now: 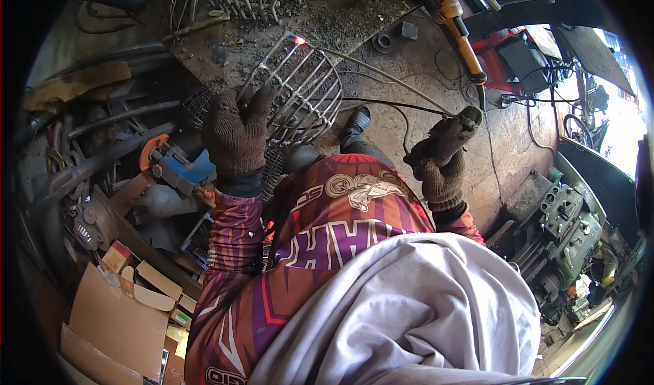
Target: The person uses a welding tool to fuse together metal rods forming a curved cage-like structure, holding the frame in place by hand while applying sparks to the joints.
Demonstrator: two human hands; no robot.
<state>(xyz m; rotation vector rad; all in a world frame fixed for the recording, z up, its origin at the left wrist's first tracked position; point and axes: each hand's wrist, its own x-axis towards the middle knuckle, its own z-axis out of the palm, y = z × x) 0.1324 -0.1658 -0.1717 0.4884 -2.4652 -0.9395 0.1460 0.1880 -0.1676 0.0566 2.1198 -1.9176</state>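
A curved rack of welded metal rods [310, 89] is tilted up at the edge of the dark work table [252, 34]. My left hand [238, 126], in a brown knitted glove, is closed on its left side; the fingertips are partly hidden. In a matching glove, my right hand [441, 160] grips a dark electrode holder [462, 127]. A long thin welding rod [388, 80] runs from the holder to the rack's far corner. There, a small spot [300, 41] glows bright orange-white.
Several bolts [248, 4] stand at the table's back. An orange-handled power tool [443, 7] is at the far right, near a red machine [507, 58]. Cables cross the floor. Metal scrap, a blue tool [187, 170] and cardboard boxes [112, 324] crowd the left; a green-grey machine [569, 215] stands right.
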